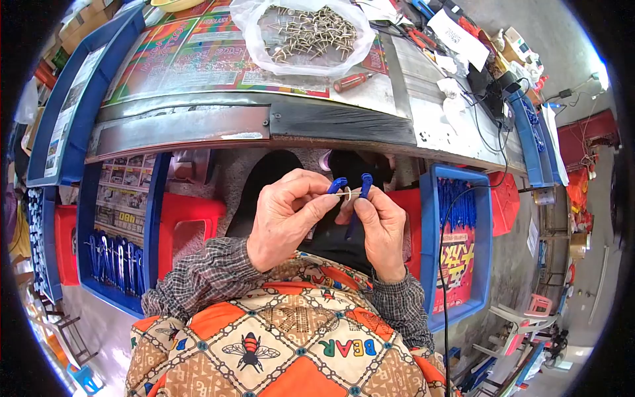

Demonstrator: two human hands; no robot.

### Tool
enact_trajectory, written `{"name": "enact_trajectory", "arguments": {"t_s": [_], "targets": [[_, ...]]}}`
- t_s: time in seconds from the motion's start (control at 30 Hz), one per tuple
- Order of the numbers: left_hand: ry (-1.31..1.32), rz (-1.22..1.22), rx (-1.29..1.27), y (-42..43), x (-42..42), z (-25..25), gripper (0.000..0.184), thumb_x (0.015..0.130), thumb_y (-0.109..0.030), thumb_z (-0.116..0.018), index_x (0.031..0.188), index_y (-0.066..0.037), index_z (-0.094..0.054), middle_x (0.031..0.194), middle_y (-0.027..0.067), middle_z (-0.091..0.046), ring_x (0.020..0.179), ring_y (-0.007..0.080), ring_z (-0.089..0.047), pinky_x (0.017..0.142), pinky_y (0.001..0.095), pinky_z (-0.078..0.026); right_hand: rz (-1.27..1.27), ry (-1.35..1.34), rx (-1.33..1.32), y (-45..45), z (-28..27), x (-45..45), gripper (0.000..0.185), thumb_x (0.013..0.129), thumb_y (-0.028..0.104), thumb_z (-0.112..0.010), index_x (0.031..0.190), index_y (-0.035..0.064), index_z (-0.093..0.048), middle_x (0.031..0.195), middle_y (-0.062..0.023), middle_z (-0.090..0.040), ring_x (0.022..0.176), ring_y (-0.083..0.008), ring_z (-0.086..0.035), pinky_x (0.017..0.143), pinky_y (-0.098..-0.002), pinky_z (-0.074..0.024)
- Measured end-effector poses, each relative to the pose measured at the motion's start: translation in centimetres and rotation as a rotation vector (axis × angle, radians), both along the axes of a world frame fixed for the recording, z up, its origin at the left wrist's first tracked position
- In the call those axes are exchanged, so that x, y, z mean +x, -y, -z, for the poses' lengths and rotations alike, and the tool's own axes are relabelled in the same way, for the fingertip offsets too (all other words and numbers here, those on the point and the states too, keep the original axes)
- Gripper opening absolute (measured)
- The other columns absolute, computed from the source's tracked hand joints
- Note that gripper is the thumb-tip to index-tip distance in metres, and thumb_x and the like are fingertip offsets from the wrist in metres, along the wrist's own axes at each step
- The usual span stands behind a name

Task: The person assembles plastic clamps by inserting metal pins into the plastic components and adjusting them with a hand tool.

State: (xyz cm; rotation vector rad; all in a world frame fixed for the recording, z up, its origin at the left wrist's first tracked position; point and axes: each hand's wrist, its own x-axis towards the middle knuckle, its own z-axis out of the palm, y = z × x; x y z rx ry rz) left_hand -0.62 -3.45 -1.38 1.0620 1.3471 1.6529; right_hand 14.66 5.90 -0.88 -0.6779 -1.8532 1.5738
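In front of my lap, my left hand [288, 210] pinches a blue piece with a rounded end [338, 184] between thumb and fingers. Close beside it, my right hand [381, 228] is closed on a second blue piece [366, 183]. A narrow blue length shows below the right fingers. Between the two hands runs a thin metal pin or rod [348, 193], with a small pale ring-like part around it. The fingers hide how these parts join.
On the workbench [198, 73] lie a clear bag of metal screw-like fasteners [311, 36] and a red screwdriver [352, 82]. Blue trays [490, 245] with blue pieces flank me, beside red stools [188, 215]. A black cable [444, 284] hangs at right.
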Motion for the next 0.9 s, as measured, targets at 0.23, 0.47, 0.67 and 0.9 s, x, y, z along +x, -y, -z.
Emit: {"name": "enact_trajectory", "arguments": {"t_s": [0.23, 0.47, 0.67, 0.9], "targets": [[0.220, 0.078, -0.072, -0.1, 0.0, -1.3, 0.018, 0.087, -0.004, -0.065, 0.104, 0.002, -0.062, 0.084, 0.0038, -0.065, 0.075, 0.0085, -0.061, 0.067, 0.0223, -0.051, 0.004, 0.004, -0.138, -0.1, -0.8, -0.5, 0.022, 0.099, 0.019, -0.049, 0.095, -0.0010, -0.057, 0.082, -0.0048, -0.065, 0.066, -0.0081, -0.061, 0.056, -0.0205, -0.0482], [0.211, 0.083, -0.095, -0.6, -0.2, -0.7, 0.020, 0.084, -0.002, -0.067, 0.102, 0.002, -0.058, 0.084, 0.0049, -0.064, 0.072, 0.0098, -0.062, 0.063, 0.0237, -0.053, -0.025, 0.112, -0.037, -0.7, -0.7, -0.7, 0.020, 0.093, 0.017, -0.058, 0.100, -0.0011, -0.055, 0.075, -0.0041, -0.063, 0.061, -0.0076, -0.058, 0.052, -0.0218, -0.0458], [0.215, 0.092, -0.062, -0.7, -0.6, -1.0, 0.022, 0.083, 0.002, -0.066, 0.102, 0.003, -0.055, 0.090, 0.0066, -0.062, 0.074, 0.0111, -0.062, 0.065, 0.0247, -0.053, -0.185, 0.227, 0.124, -1.2, -2.3, -0.6, 0.061, 0.071, 0.013, -0.079, 0.119, 0.0001, -0.044, 0.087, -0.0051, -0.061, 0.069, -0.0097, -0.057, 0.059, -0.0242, -0.0465], [0.040, 0.082, -0.027, -1.0, -0.6, -1.8, 0.022, 0.082, 0.004, -0.067, 0.100, 0.001, -0.055, 0.086, 0.0050, -0.063, 0.072, 0.0074, -0.062, 0.062, 0.0214, -0.051, -0.144, 0.181, 0.183, -1.8, -1.8, -0.7, 0.045, 0.073, 0.004, -0.070, 0.113, 0.0005, -0.050, 0.079, -0.0068, -0.059, 0.066, -0.0115, -0.055, 0.060, -0.0263, -0.0462]]}}
